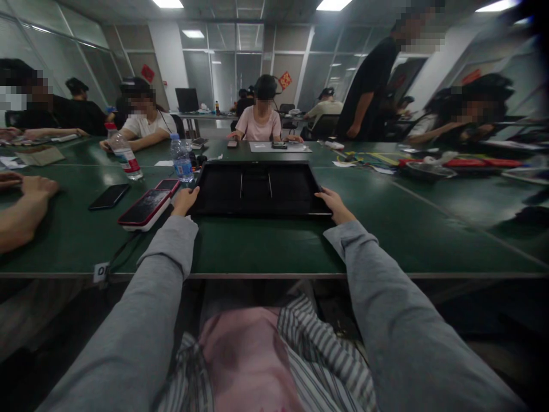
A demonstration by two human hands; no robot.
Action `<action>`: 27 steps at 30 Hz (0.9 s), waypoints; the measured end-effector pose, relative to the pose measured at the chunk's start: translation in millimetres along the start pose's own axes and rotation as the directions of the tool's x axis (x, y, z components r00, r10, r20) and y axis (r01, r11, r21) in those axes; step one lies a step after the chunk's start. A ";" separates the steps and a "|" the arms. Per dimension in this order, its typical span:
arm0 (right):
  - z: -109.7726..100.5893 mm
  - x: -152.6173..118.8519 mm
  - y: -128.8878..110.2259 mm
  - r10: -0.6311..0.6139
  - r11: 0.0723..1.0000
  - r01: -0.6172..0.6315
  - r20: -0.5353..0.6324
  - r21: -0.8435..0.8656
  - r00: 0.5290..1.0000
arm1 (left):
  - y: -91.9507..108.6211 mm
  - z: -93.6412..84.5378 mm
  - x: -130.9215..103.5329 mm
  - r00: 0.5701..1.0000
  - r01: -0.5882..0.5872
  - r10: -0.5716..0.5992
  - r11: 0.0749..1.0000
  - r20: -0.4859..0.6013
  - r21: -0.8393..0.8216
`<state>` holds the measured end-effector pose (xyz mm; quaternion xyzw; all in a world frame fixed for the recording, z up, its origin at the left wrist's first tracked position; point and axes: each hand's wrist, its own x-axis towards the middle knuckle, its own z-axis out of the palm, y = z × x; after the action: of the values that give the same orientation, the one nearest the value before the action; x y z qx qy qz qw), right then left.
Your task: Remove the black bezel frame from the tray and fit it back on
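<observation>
Two bottles [183, 165], red-rimmed device [146, 207] near left hand [185, 201], black tray [218, 189]

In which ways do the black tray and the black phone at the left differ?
The black tray is much larger than the black phone. The tray has a rim and two thin pale strips inside, while the phone is a flat slab. The left hand and right hand hold the tray at its ends; no hand touches the phone. Both are dark and oblong.
</observation>
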<state>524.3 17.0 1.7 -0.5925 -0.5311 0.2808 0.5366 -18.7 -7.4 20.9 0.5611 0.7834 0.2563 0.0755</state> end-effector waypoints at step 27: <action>-66.4 10.3 11.4 0.202 0.965 -0.257 -0.750 0.045 0.630 | 4.5 -0.9 -9.2 0.998 -0.009 0.011 1.000 -0.066 0.025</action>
<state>590.8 5.7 11.2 -0.7353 -0.1927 0.0605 0.6469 -12.0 -15.0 22.3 0.5571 0.7858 0.2655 0.0414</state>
